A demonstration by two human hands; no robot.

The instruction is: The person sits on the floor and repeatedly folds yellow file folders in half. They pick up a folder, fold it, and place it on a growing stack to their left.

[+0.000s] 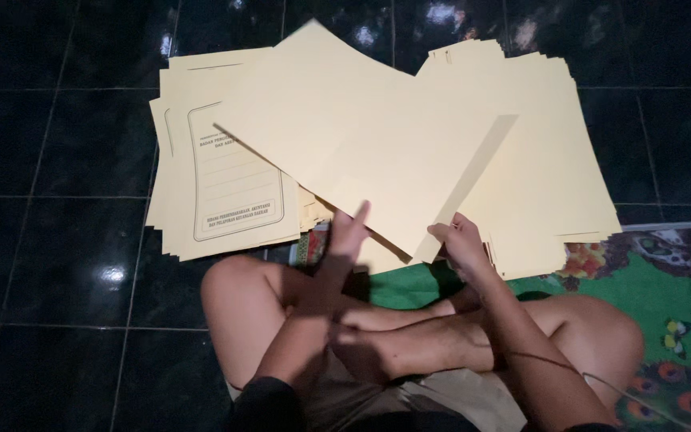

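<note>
Our right hand point(461, 244) pinched the near corner of a blank cream folder sheet point(369, 148), lifted over the piles; our left hand point(344, 240) lay open-fingered under its edge. Printed folder stack point(225, 188) left, plain stack point(545, 176) right, on dark tiled floor point(49, 240), green patterned mat point(673, 280) near our knees.
</note>
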